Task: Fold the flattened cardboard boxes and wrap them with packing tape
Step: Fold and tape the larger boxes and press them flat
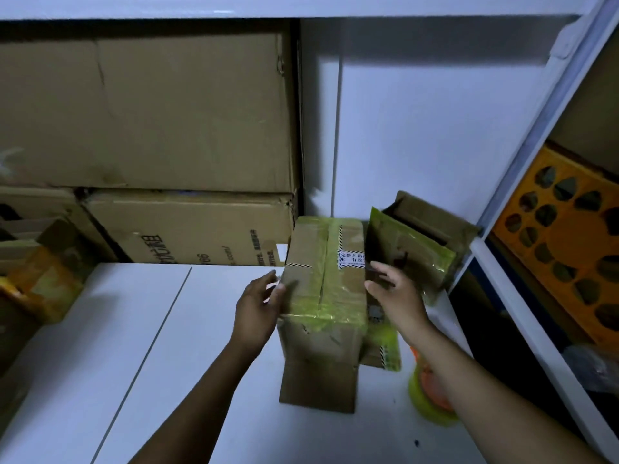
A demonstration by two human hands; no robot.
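A folded brown cardboard box (pixel 323 276) stands on the white table (pixel 134 346), its top flaps sealed with yellow-green tape and a white label. A loose flap hangs open at its front bottom. My left hand (pixel 258 303) presses flat against the box's left side, thumb at the top edge. My right hand (pixel 392 293) touches the box's right side with straight fingers. A roll of yellow-green packing tape (pixel 425 393) lies on the table under my right forearm. A second taped box (pixel 415 246) stands behind on the right with its top open.
Large cardboard cartons (pixel 150 112) are stacked at the back left. Yellow-taped boxes (pixel 37 279) sit at the left edge. A white shelf post (pixel 522 182) rises on the right, with an orange perforated crate (pixel 569 249) behind it.
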